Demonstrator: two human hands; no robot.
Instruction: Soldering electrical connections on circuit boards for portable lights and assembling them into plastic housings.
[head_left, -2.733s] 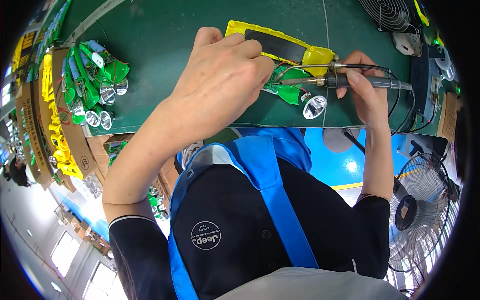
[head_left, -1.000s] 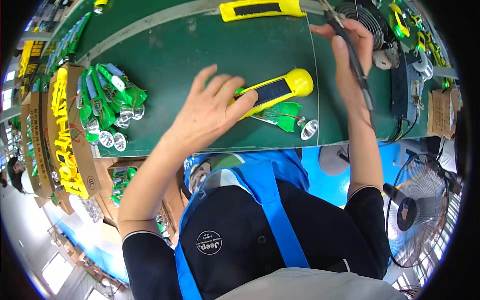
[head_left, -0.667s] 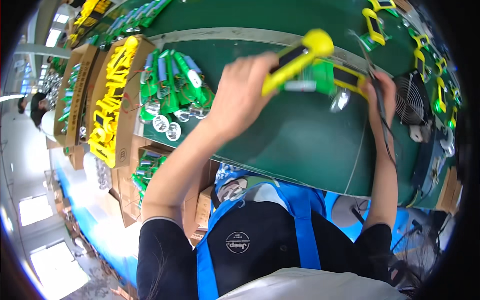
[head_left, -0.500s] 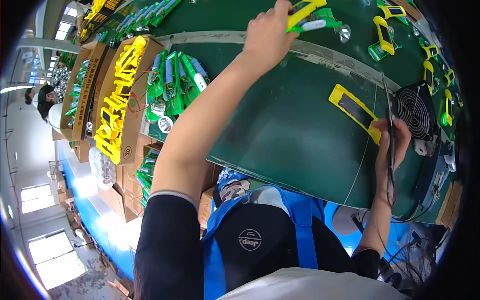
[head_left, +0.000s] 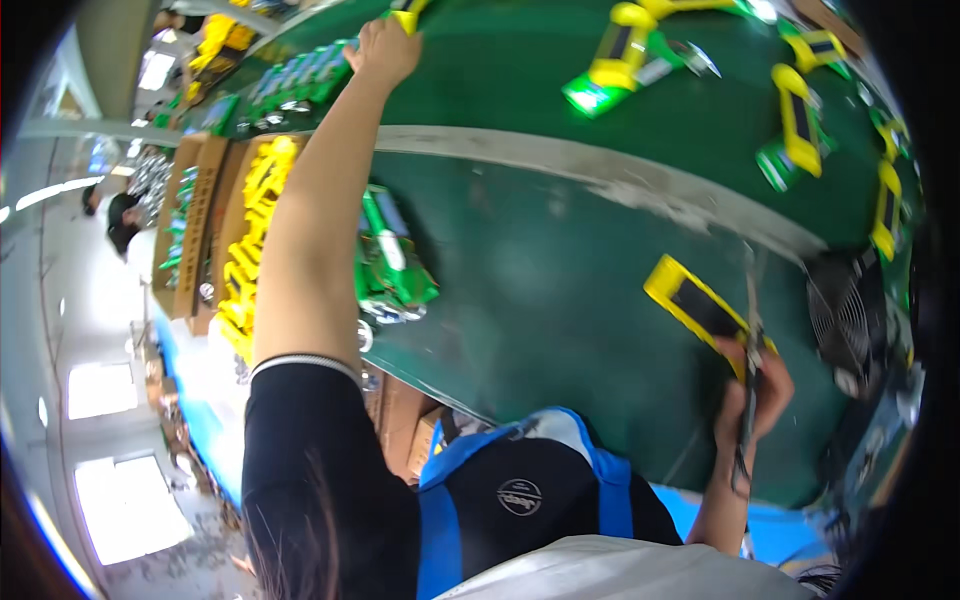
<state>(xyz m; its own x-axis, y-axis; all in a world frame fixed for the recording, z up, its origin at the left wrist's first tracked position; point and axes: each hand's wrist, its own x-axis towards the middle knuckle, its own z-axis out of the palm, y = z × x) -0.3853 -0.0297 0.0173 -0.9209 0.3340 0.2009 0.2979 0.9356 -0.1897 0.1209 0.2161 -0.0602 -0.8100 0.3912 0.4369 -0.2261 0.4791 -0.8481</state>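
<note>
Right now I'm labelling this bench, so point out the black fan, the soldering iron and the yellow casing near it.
Black fan (head_left: 838, 312), head view: on its round grille.
Soldering iron (head_left: 751, 375), head view: on its slim dark body.
Yellow casing (head_left: 703, 304), head view: on its dark panel.

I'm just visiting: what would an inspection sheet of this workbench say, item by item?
Surface: green worktop, crossed by a scuffed pale strip.
Work in hand: dark-paneled yellow casing; soldering iron.
Clutter: piled green parts, yellow parts, black wire-guarded fan.
Left hand: at a yellow piece near the picture's top; grip unclear.
Right hand: holds the soldering iron, beside the casing's near end.
Cables: thin dark cord near the right wrist, blurred.
Surroundings: bright windows.
</note>
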